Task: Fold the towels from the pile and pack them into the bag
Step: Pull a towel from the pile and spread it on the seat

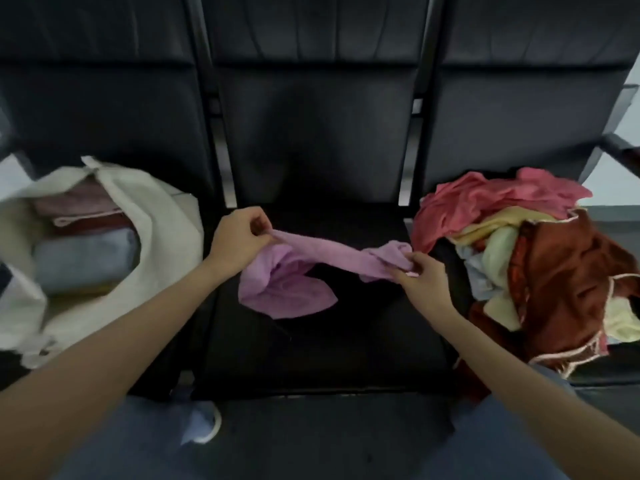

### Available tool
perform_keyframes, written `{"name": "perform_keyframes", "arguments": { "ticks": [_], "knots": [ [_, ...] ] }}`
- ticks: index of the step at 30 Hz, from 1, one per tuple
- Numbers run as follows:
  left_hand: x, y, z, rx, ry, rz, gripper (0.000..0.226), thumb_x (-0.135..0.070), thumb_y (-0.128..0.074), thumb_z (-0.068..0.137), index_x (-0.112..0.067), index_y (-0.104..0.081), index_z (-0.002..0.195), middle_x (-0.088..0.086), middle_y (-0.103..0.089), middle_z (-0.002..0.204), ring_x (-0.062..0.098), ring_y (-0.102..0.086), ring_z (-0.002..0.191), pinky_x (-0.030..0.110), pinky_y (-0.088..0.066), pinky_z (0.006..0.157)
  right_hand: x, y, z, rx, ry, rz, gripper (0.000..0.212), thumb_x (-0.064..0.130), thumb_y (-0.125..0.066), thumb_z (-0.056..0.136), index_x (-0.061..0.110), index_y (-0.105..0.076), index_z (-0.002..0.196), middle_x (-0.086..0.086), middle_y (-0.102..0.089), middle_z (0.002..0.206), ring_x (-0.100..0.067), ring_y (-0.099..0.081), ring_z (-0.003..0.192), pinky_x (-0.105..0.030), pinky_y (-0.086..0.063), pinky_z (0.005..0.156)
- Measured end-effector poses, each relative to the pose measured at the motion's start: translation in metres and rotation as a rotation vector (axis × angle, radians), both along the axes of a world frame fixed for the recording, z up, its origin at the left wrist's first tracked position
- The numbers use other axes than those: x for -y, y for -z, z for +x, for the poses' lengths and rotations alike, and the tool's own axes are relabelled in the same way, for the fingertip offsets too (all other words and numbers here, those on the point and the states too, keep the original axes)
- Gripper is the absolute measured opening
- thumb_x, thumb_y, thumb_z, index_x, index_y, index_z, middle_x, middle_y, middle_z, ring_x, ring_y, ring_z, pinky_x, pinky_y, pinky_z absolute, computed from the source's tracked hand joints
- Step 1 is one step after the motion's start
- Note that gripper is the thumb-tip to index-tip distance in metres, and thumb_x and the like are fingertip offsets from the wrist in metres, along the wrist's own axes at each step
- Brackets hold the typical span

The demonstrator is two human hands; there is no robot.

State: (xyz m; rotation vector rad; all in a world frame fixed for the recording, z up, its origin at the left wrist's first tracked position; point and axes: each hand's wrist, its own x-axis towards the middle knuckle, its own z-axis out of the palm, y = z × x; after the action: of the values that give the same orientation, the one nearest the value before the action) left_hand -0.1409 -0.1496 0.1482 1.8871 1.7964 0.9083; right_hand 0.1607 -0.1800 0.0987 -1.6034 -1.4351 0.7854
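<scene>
Far left, on the left seat, the cream bag sits slumped with its mouth wide open, and inside it lie folded towels: a pink one at the back, a pale blue one in front. Moving in, the left hand is up over the middle seat, fingers curled and pinching one corner of the lilac towel. That towel stretches in a twisted band between the 2 hands, with most of its cloth sagging in a loose bunch down onto the dark seat cushion below the left hand. Over to the right hand: its fingers are pinched on the towel's other end, a small crumpled tuft poking out above them. Just beside that hand, on the right seat, is the pile of unfolded towels, a pink one on top, pale yellow and light blue in the middle, and a rust-brown one with pale trim draped across the near side.
</scene>
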Motion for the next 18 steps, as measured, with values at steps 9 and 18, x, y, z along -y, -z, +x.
{"name": "perform_keyframes", "arguments": {
  "ticks": [9, 18],
  "knots": [
    [0.087, 0.111, -0.038, -0.313, 0.081, -0.421, 0.032, -0.015, -0.084, 0.065, -0.019, -0.052, 0.063, -0.004, -0.056, 0.067, 0.022, -0.057, 0.072, 0.032, -0.041, 0.06, 0.064, 0.091, -0.016, 0.112, -0.092, -0.478, 0.01, 0.009, -0.064, 0.086, 0.011, -0.06, 0.094, -0.007, -0.064, 0.079, -0.021, -0.062, 0.071, -0.032, -0.053, 0.061],
    [0.109, 0.145, -0.041, -0.428, 0.072, -0.429, 0.012, -0.025, -0.062, 0.078, -0.013, -0.064, 0.077, 0.001, -0.063, 0.084, 0.02, -0.06, 0.081, 0.038, -0.054, 0.069, 0.068, 0.082, -0.011, 0.308, -0.014, -0.498, 0.031, 0.019, -0.052, 0.088, 0.008, -0.049, 0.059, -0.003, -0.045, 0.055, -0.018, -0.042, 0.051, -0.028, -0.029, 0.05]
  ]
}}
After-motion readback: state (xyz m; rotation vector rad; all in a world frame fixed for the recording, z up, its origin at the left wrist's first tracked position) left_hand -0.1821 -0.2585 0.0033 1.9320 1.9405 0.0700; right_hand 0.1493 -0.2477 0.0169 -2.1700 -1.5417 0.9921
